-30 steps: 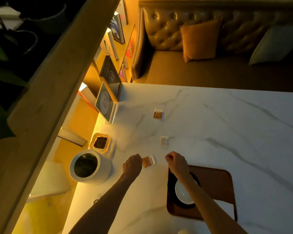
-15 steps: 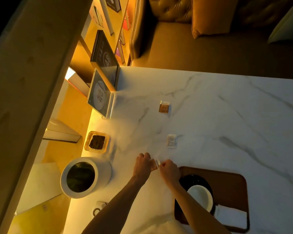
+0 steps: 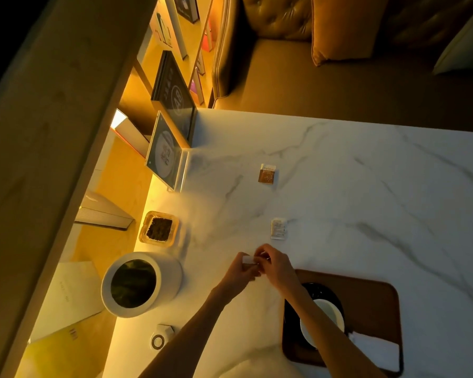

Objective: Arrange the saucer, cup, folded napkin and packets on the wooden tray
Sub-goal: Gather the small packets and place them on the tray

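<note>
Both hands now pinch one packet (image 3: pixel 248 261) together, left hand (image 3: pixel 242 274) and right hand (image 3: pixel 276 268) closed on it at eleven o'clock of the wooden tray (image 3: pixel 377 304), so placement looks next.

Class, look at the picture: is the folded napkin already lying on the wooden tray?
Yes, the folded napkin lies on the wooden tray, beside the cup.

You have three packets: one brown packet (image 3: pixel 267 174) and one white packet (image 3: pixel 278 228) lying on the marble table (image 3: pixel 366 200), and a third packet (image 3: pixel 248 260) pinched between your two hands. On the one wooden tray (image 3: pixel 372 296) you have one black saucer (image 3: pixel 294 334), one white cup (image 3: pixel 331 313) and one folded napkin (image 3: pixel 377 351).
</note>
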Demonstrator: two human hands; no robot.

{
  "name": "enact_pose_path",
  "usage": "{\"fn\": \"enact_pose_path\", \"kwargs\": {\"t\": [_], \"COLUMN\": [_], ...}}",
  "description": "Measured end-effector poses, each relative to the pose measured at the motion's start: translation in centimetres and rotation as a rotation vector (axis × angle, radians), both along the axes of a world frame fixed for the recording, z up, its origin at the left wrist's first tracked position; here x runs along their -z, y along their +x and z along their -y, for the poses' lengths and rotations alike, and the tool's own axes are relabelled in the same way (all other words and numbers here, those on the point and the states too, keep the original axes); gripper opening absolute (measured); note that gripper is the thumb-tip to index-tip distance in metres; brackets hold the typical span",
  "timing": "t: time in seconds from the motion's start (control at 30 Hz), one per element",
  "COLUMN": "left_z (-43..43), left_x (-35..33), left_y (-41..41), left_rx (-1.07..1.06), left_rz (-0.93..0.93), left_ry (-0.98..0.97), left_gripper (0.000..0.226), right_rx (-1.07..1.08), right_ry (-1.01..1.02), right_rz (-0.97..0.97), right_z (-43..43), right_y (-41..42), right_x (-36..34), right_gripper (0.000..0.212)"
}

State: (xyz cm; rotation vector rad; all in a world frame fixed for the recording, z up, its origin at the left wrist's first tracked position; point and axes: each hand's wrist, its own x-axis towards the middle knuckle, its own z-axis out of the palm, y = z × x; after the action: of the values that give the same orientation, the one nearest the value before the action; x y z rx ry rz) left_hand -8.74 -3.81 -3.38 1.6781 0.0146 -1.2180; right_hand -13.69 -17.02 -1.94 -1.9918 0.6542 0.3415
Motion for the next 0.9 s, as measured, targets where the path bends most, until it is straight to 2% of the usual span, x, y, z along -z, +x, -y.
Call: {"fn": "enact_pose_path", "kwargs": {"t": [0.1,0.23,0.3,0.43,0.5,0.63,0.8,0.83,0.9], "left_z": [0.0,0.6,0.7,0.9,1.1,1.3,1.4,1.4,1.3], "left_x": [-0.7,-0.9,-0.9,-1.3,-1.5,-1.2,-0.9,-0.9,-0.9], "left_y": [0.2,1.6,2.5,4.3,4.8,5.3,5.6,5.6,5.6], "left_rx": [-0.161,-0.323,-0.369,-0.478,-0.516,-0.596,-0.664,-0.663,-0.649], "left_rz": [-0.112,-0.196,-0.273,-0.432,-0.484,-0.556,-0.604,-0.603,-0.598], "left_ry": [-0.079,-0.066,-0.101,-0.198,-0.216,-0.197,-0.189,-0.185,-0.178], "left_gripper": [0.018,0.019,0.013,0.012,0.020,0.018,0.029,0.029,0.026], "right_rx": [0.032,0.280,0.322,0.169,0.127,0.094,0.138,0.153,0.246], "right_ry": [-0.044,-0.263,-0.349,-0.549,-0.621,-0.744,-0.674,-0.618,-0.372], "right_rz": [-0.006,0.034,-0.007,-0.199,-0.204,-0.245,-0.282,-0.277,-0.193], "right_z": [0.6,2.6,3.4,3.9,3.6,2.7,2.7,2.8,2.5], "right_y": [1.3,3.0,3.9,4.8,4.8,5.0,5.3,5.2,4.6], "right_x": [-0.4,-0.1,0.2,1.5,2.2,2.5,2.1,2.1,2.5], "right_gripper": [0.016,0.018,0.025,0.038,0.035,0.033,0.029,0.028,0.025]}}
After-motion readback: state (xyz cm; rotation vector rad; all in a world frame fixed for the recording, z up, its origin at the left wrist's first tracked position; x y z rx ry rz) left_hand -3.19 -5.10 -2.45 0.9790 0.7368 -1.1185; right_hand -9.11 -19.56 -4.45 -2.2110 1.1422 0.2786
